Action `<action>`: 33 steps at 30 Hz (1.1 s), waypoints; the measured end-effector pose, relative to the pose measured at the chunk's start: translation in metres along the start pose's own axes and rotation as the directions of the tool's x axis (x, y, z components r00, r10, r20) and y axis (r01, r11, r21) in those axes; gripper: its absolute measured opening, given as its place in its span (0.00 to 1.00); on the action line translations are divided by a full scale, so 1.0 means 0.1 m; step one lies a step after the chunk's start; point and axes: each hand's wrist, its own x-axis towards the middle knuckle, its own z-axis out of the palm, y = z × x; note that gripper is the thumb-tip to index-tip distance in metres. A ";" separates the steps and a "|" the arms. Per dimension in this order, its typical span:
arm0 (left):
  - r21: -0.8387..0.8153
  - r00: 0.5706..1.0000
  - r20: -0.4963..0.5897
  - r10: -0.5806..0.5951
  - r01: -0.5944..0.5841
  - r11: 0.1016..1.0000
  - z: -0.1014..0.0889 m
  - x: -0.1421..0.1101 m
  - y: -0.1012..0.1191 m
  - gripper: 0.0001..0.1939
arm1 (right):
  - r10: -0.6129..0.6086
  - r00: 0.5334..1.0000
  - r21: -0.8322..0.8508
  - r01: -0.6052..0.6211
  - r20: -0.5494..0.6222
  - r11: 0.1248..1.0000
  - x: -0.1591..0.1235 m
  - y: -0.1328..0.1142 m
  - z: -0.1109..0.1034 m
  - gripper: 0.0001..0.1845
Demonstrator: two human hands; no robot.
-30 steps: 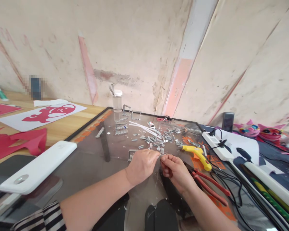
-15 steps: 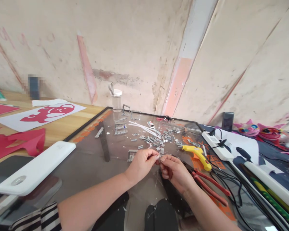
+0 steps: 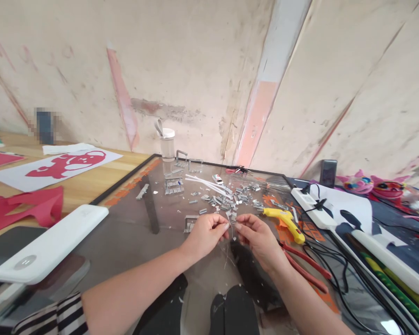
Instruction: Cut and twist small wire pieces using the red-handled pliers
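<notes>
Over the dark glass tabletop (image 3: 125,242), my left hand (image 3: 206,235) is closed, with thumb and forefinger pinched together. Facing it a short gap away, my right hand (image 3: 256,237) is pinched too. What each holds is too small to make out. Thin pale strands (image 3: 227,258) trail in and below the gap between my fingertips. Just beyond lies a pile of small grey pieces (image 3: 225,202), with white sticks (image 3: 207,184) behind it. A grey slotted piece (image 3: 189,223) is partly hidden by my left hand.
Right of my hands lie a yellow glue gun (image 3: 284,223), red-handled pliers (image 3: 309,270) and a power strip (image 3: 314,209) with black cables. A clear jar (image 3: 167,146) stands at the back. On the left are a white power bank (image 3: 52,244) and red cutouts (image 3: 28,209).
My hands have drawn slightly apart, the right one shifting right, so a gap now shows between the fingertips. The view has shifted slightly.
</notes>
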 end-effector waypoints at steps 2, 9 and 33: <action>-0.024 1.000 0.009 -0.021 0.021 0.999 0.01 0.00 0.00 0.10 | 0.005 1.000 -0.007 -0.005 0.023 1.000 0.00 -0.02 0.00 0.17; -0.140 0.993 0.048 -0.109 0.114 0.984 0.03 -0.01 0.03 0.09 | -0.013 0.999 -0.076 0.016 0.039 0.997 0.00 -0.01 -0.01 0.13; -0.467 0.756 0.520 -0.398 0.642 0.608 -0.07 0.03 -0.04 0.04 | -0.059 0.952 -0.339 0.165 0.301 0.926 -0.06 -0.20 -0.15 0.07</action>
